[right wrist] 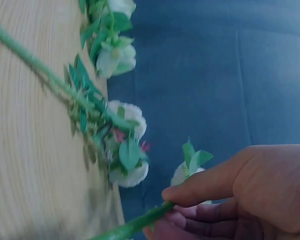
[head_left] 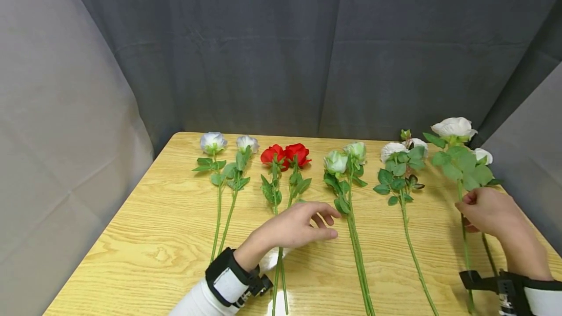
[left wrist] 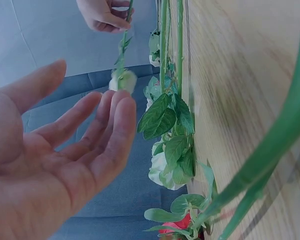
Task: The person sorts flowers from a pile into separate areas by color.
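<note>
Pairs of artificial flowers lie in a row on the wooden table [head_left: 167, 238]. My right hand [head_left: 469, 208] grips the stem of a large white flower [head_left: 454, 128], whose head is lifted above the far right of the table. In the right wrist view the fingers [right wrist: 205, 187] pinch that green stem [right wrist: 135, 225]. My left hand [head_left: 331, 223] hovers open above the stems of the two red roses [head_left: 285, 155], holding nothing. Its palm [left wrist: 65, 155] faces up in the left wrist view, fingers spread. A second white flower [head_left: 483, 155] lies beside the held one.
From left to right lie two pale bluish flowers [head_left: 212, 143], the red roses, two greenish-white roses [head_left: 347, 157] and two white blooms [head_left: 397, 150]. Grey cloth [head_left: 281, 52] hangs behind and on both sides of the table. Bare wood shows at the front left.
</note>
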Action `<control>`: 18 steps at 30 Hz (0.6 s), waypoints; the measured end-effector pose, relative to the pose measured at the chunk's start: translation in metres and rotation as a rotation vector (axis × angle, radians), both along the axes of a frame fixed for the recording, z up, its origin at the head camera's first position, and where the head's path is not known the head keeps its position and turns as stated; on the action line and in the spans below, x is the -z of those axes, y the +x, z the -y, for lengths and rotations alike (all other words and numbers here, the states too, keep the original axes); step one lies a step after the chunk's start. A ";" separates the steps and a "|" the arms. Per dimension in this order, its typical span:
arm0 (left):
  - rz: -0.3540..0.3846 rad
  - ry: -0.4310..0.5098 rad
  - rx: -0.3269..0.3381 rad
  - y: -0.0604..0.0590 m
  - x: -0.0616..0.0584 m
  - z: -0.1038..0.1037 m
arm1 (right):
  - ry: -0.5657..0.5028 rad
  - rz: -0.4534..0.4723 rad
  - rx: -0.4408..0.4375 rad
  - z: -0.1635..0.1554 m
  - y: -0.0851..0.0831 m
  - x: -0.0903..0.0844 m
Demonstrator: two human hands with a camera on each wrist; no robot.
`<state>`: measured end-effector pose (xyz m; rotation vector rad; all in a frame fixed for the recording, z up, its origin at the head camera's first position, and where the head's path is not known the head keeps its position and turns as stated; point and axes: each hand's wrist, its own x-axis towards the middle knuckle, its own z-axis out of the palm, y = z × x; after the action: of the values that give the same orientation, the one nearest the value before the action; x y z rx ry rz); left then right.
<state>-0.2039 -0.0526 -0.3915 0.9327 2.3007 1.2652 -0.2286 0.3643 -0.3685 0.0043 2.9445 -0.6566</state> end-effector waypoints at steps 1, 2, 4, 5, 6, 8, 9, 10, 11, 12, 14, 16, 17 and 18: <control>-0.004 0.001 -0.005 0.000 0.000 0.000 | -0.013 -0.013 -0.002 0.003 0.000 -0.002; -0.007 0.001 -0.009 0.000 0.000 0.000 | -0.027 -0.024 -0.003 0.007 0.001 -0.003; -0.013 0.006 -0.015 -0.001 0.000 0.000 | -0.054 -0.045 -0.007 0.013 0.002 -0.005; -0.015 0.008 -0.018 -0.001 0.000 0.000 | -0.070 -0.057 -0.003 0.017 0.002 -0.006; -0.017 0.011 -0.020 -0.001 0.000 0.000 | -0.082 -0.067 -0.003 0.021 0.003 -0.006; -0.021 0.017 -0.026 -0.001 0.000 0.001 | -0.110 -0.081 -0.004 0.030 0.004 -0.008; -0.022 0.022 -0.029 -0.002 0.000 0.001 | -0.123 -0.092 -0.011 0.034 0.005 -0.008; -0.023 0.026 -0.032 -0.002 0.000 0.001 | -0.139 -0.099 -0.018 0.038 0.006 -0.009; -0.023 0.031 -0.037 -0.002 0.000 0.000 | -0.149 -0.110 -0.027 0.043 0.007 -0.009; -0.024 0.036 -0.042 -0.002 0.000 0.000 | -0.160 -0.121 -0.038 0.048 0.008 -0.009; -0.021 0.044 -0.051 -0.002 0.000 0.000 | -0.185 -0.141 -0.057 0.057 0.010 -0.009; -0.017 0.053 -0.060 -0.002 0.000 0.000 | -0.211 -0.155 -0.076 0.066 0.013 -0.009; -0.016 0.056 -0.066 -0.002 -0.001 0.000 | -0.225 -0.163 -0.084 0.070 0.014 -0.008; -0.016 0.060 -0.073 -0.002 -0.001 0.000 | -0.243 -0.167 -0.094 0.074 0.015 -0.007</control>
<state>-0.2060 -0.0526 -0.3906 0.8890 2.3408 1.3682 -0.2133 0.2898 -0.3613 -0.2203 2.9748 -1.0419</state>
